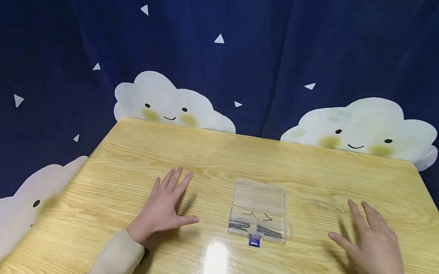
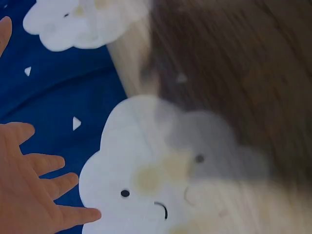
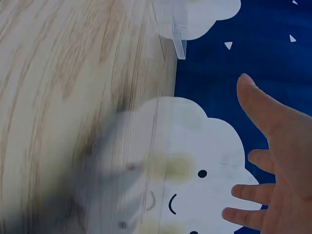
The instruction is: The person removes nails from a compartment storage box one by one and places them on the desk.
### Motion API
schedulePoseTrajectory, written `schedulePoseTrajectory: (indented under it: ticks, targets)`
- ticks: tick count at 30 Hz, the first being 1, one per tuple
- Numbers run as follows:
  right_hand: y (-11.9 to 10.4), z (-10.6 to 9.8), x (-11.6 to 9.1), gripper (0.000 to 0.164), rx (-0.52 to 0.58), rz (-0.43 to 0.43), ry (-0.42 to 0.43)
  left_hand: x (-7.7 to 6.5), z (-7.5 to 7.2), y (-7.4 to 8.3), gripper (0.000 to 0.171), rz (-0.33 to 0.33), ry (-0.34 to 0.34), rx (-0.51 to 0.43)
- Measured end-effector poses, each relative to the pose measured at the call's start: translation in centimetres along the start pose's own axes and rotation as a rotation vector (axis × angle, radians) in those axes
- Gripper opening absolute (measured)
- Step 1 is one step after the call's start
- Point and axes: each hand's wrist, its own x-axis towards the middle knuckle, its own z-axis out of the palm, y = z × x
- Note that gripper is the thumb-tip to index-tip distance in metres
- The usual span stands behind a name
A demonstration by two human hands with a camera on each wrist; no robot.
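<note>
A clear plastic case [image 1: 260,197] lies on the wooden table with its lid folded back and a blue latch [image 1: 254,241] at the front. Several long grey nails [image 1: 270,232] sit in its front compartments, and a few smaller ones [image 1: 267,217] lie behind them. Left of the case, my left hand [image 1: 162,210] is held over the table, fingers spread and nothing in it. On the other side, my right hand [image 1: 378,243] hovers in the same way, with its thumb toward the case. The raised lid [image 3: 179,34] shows at the top of the right wrist view.
The wood-grain table [image 1: 183,145] ends at the back against a dark blue curtain [image 1: 264,28] printed with white clouds and triangles. The curtain also hangs along the left and right sides. A bright light reflection falls on the tabletop in front of the case.
</note>
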Motion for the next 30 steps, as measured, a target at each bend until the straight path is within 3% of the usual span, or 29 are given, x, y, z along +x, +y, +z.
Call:
schedulePoseTrajectory:
  ticks: [6,13,19,30]
  targets:
    - [-0.8,0.5,0.3,0.087,0.071,-0.052,-0.003,0.8,0.6,0.5,0.102,0.052,-0.078,-0.04]
    - [-1.3,1.1,0.7,0.082,0.154,-0.031,-0.092,1.4,1.5,1.0,0.102,0.155,-0.067,-0.046]
    - [-1.7,1.7,1.1,0.074,0.209,-0.012,-0.167,1.9,1.8,1.4,0.101,0.219,-0.1,-0.043]
    - [-2.4,3.4,1.5,0.047,0.333,-0.137,-0.015,3.6,2.2,2.3,0.1,0.284,-0.167,-0.056]
